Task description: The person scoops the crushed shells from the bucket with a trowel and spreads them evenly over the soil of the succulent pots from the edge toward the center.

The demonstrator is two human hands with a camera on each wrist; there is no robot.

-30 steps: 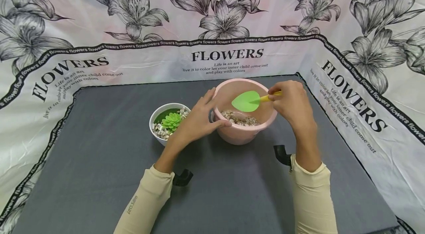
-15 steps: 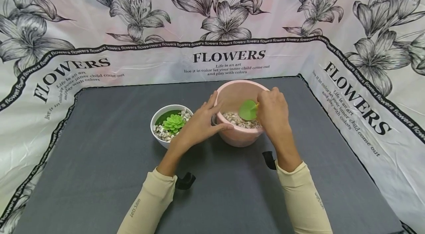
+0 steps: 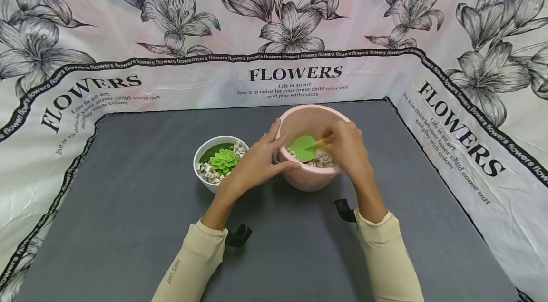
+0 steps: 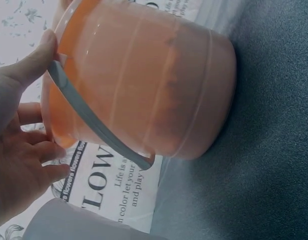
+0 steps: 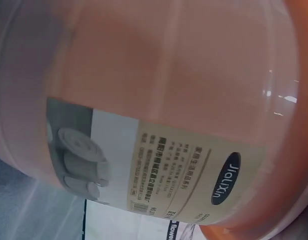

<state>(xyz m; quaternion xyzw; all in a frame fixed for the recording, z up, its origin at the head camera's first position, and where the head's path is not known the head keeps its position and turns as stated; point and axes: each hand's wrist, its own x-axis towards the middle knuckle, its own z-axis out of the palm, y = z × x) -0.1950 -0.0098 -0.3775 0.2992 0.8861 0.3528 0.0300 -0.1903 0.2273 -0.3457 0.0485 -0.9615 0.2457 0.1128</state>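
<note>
A pink bucket point(image 3: 308, 182) stands on the grey table, with small pale stones point(image 3: 323, 161) inside it. My left hand point(image 3: 259, 159) holds the bucket's left rim, its thumb at the front and its fingers spread along the side. The left wrist view shows the thumb against the rim beside the grey handle point(image 4: 91, 117). Inside the bucket's mouth, my right hand point(image 3: 347, 150) grips a small trowel by its yellow handle. The trowel's green blade point(image 3: 303, 148) lies at the stones. In the right wrist view the bucket's labelled wall point(image 5: 169, 60) hides the right hand.
Left of the bucket stands a white bowl point(image 3: 198, 176) with a green succulent point(image 3: 223, 160) and pale stones. My left forearm passes close by its right side. A flower-printed cloth point(image 3: 295, 76) rises behind and beside the grey table point(image 3: 141, 207).
My right hand has moved left and down into the bucket. The trowel's blade has gone from above the stones down to them, toward the left side. My left hand stays at the rim.
</note>
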